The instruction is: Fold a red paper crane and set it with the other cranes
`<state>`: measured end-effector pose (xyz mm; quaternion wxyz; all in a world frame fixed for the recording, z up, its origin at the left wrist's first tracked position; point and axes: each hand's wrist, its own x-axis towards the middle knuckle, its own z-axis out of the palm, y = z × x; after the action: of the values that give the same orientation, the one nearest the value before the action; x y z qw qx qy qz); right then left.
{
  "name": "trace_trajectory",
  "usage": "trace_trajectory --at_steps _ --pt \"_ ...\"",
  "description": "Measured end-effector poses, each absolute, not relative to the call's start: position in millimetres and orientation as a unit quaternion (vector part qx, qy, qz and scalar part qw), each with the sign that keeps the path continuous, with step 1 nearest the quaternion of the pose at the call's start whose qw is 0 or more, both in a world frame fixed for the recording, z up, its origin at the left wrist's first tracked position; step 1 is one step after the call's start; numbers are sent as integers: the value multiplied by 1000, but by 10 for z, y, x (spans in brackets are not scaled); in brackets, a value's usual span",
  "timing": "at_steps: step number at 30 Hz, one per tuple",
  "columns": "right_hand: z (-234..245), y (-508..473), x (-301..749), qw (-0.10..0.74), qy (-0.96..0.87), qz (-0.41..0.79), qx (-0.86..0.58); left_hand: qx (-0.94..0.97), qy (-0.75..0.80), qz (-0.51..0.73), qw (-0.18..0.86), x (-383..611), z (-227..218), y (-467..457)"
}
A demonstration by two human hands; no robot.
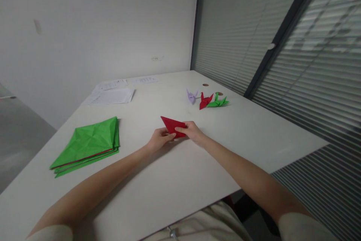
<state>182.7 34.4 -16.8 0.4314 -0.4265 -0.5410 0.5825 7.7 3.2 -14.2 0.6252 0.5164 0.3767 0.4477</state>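
A folded piece of red origami paper (172, 123), pointed at its far left corner, is held between both hands just over the table. My left hand (160, 138) pinches its lower left edge with the thumb on top. From the right, my right hand (192, 132) grips the other side, its thumb lying across the red face. The fingers beneath the paper are mostly hidden. Beyond the hands, to the right, stand a lilac paper crane (192, 96), a red paper crane (205, 101) and a green paper crane (218, 101).
A stack of creased green paper sheets (93, 139), with a red edge showing, lies on the left of the white table (158, 192). Printed papers (113, 96) are spread at the back left. Window blinds (316, 83) run along the right side.
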Motion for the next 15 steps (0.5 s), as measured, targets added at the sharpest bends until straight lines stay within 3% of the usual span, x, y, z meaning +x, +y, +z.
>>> trace_trajectory --at_steps 4,10,12,15 --pt "-142 290 1795 416 -587 566 -402 533 375 449 611 50 -166 68" --pt "-181 332 1887 396 -706 428 -401 562 426 470 531 -62 -213 153" --pt "-205 337 1909 362 -741 391 -409 650 419 421 475 -99 -215 162" --pt "-204 323 1932 285 -800 292 -441 792 418 319 310 -144 -207 162"
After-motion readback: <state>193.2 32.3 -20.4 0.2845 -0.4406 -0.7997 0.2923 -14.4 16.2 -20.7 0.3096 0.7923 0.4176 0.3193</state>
